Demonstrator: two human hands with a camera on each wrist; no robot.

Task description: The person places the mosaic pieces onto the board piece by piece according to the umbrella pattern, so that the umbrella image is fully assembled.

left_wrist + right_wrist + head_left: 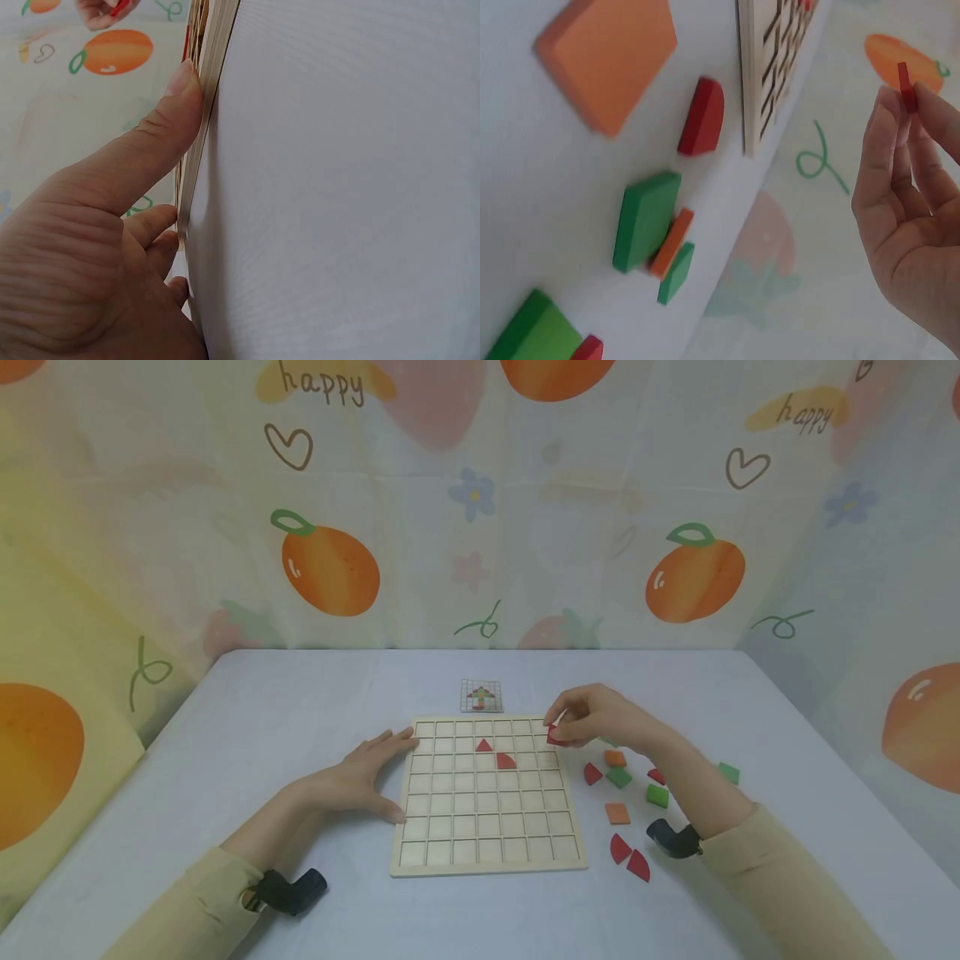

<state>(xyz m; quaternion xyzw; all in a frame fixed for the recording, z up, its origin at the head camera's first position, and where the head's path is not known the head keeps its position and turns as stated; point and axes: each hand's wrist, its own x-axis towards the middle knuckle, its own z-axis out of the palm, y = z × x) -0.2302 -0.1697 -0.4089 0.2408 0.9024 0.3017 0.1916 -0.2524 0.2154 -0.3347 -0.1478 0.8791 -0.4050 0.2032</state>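
Observation:
A pale wooden grid board (450, 831) lies on the table, with a red triangle (483, 746) and a red quarter-circle piece (506, 762) in cells of its upper half. My left hand (351, 783) touches the board's left edge, thumb and fingers spread along it; the left wrist view shows the thumb (161, 120) against the rim. Above the board's upper right corner, my right hand (603, 717) pinches a small red piece (907, 86) between thumb and fingertips. That piece appears edge-on in the right wrist view, and the fingers partly cover it in the head view.
A small pattern card (481, 696) lies behind the board. To its right are scattered loose pieces, among them an orange square (618, 813), a green piece (657, 796), a red quarter-circle (638, 865) and another green piece (728, 772). A printed cloth (480, 552) hangs behind the table.

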